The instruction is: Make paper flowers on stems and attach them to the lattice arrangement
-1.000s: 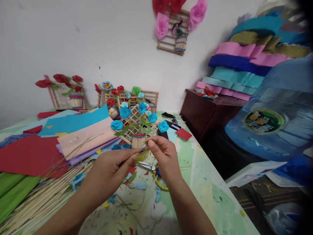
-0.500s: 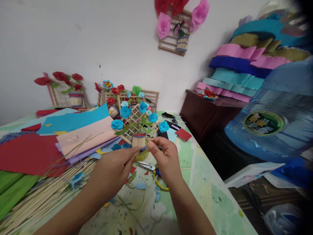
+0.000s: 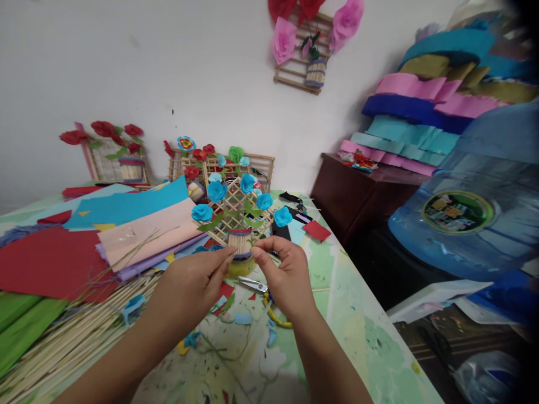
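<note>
My left hand (image 3: 191, 280) is closed in a pinch, its fingertips by the left side of a small stick basket (image 3: 240, 243) with red and blue trim. On the other side of the basket, my right hand (image 3: 287, 272) pinches thumb against forefinger. A speck of green shows at its fingertips; what either hand grips is too small to make out. The basket sits at the front of a diamond-shaped stick lattice (image 3: 234, 203) with blue paper flowers (image 3: 217, 191) and green leaves. Beneath the basket shows a yellow tape roll (image 3: 239, 268), partly hidden.
Scissors (image 3: 254, 284) with yellow handles lie near my right wrist. Coloured paper sheets (image 3: 147, 241) and a bundle of thin sticks (image 3: 90, 322) cover the left of the table. A large water bottle (image 3: 467, 185) and a dark red cabinet (image 3: 357, 196) stand at right.
My fingertips have moved slightly apart, the left hand shifting a little left. More of the basket's lower edge shows between them. The lattice has stayed in place.
</note>
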`<action>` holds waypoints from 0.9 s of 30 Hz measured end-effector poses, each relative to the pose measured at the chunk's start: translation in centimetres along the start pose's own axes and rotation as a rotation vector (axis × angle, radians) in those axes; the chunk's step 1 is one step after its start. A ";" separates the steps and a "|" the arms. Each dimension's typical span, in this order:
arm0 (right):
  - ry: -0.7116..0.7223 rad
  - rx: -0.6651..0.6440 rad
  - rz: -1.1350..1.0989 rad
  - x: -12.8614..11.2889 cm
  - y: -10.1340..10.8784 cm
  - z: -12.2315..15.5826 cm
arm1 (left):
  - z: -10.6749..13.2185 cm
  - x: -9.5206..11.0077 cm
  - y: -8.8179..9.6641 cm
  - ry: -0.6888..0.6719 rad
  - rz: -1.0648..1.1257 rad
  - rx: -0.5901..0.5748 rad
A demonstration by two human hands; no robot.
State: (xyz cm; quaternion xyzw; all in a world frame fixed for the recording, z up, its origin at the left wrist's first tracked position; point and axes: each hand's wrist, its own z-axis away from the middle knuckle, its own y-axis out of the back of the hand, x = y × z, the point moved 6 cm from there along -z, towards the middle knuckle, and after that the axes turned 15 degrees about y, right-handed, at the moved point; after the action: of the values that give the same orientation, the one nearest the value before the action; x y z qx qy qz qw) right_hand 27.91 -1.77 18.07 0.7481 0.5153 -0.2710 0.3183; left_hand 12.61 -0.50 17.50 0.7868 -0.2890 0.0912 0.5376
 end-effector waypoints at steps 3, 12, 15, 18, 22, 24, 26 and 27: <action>0.023 -0.007 0.020 -0.2 -0.1 0.2 | -0.1 -0.2 -0.2 0.002 -0.041 -0.001; 0.039 -0.070 0.026 0.4 -0.2 0.2 | 0.6 0.0 -0.3 -0.089 -0.138 0.074; 0.037 -0.029 -0.003 0.9 0.1 0.3 | 0.7 0.1 -0.3 -0.102 -0.164 0.095; 0.051 0.004 -0.014 1.1 0.2 0.3 | 0.8 0.2 -0.2 -0.135 -0.196 0.123; 0.090 0.022 -0.044 0.6 0.2 0.2 | 1.0 0.5 -0.2 -0.194 -0.218 0.163; 0.117 0.005 -0.069 0.2 0.1 0.0 | 1.1 0.6 -0.2 -0.211 -0.227 0.167; 0.135 -0.015 -0.065 -0.1 0.0 -0.1 | 1.1 0.6 -0.3 -0.221 -0.240 0.161; 0.137 -0.017 -0.053 -0.2 0.0 -0.2 | 1.1 0.7 -0.4 -0.224 -0.246 0.159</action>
State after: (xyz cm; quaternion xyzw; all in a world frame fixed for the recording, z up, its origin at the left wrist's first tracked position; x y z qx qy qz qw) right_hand 27.83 -1.73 18.27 0.7484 0.5576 -0.2232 0.2812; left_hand 13.16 -1.64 17.06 0.8616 -0.2404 -0.0409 0.4452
